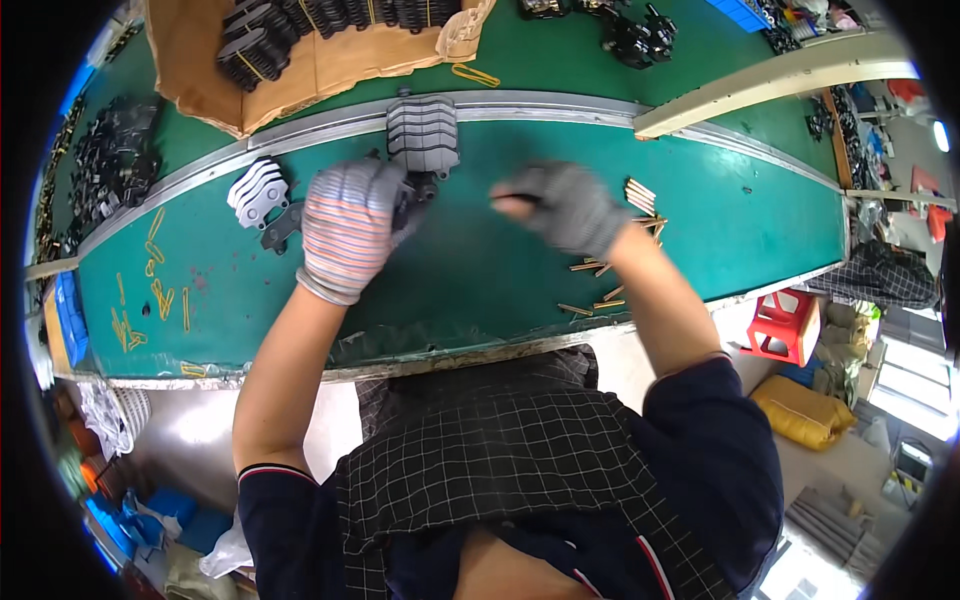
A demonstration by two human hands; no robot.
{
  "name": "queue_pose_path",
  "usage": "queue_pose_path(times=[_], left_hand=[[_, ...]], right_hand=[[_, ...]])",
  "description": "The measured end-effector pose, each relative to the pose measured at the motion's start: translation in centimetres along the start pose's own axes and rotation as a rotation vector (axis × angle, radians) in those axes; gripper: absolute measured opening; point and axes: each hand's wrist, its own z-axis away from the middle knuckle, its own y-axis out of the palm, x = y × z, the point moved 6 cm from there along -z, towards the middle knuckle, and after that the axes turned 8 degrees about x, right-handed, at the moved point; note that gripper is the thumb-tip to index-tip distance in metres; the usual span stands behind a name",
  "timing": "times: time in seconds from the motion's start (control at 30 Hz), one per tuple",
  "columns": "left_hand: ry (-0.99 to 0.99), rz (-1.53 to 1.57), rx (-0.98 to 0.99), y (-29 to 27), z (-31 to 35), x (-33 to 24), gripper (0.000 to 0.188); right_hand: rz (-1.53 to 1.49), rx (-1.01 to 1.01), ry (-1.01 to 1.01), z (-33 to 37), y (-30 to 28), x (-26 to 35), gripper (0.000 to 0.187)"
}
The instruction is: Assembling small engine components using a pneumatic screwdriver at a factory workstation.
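Observation:
My left hand [346, 225], in a striped pale glove, is closed round a dark metal part [410, 203], possibly a brake caliper; my fingers hide much of it. Just beyond it lies a row of grey brake pads [422, 135]. Left of that hand are more pale grey pads [259, 193] and a dark flat plate [283, 229]. My right hand [563, 207], in a dark grey glove, is over the bench to the right of the part. Motion smears its fingers, so whether they grip anything is unclear. Brass-coloured pins [640, 197] lie scattered beside that wrist.
A metal rail [560, 105] crosses the green bench [480, 290]. Beyond it stands an open cardboard box [330, 82] of dark pads, with black metal parts [640, 38] farther right. Yellow rubber bands [163, 298] lie at left. A red stool [782, 325] stands right of the bench.

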Motion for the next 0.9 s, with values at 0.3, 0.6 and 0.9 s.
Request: queue_pose_path(times=[0.3, 0.6, 0.9], left_hand=[[-0.197, -0.061, 0.081, 1.3, 1.0, 3.7, 0.051], [-0.943, 1.586, -0.229, 2.2, 8.0, -2.6, 0.042], [-1.182, 2.198, -0.098, 3.1, 7.5, -8.2, 0.065]], right_hand=[[0.431, 0.017, 0.221, 7.6, -3.2, -4.7, 0.020], [0.676, 0.174, 0.040, 9.2, 1.4, -2.5, 0.021], [-0.279, -0.290, -0.218, 4.0, 0.2, 6.2, 0.025]])
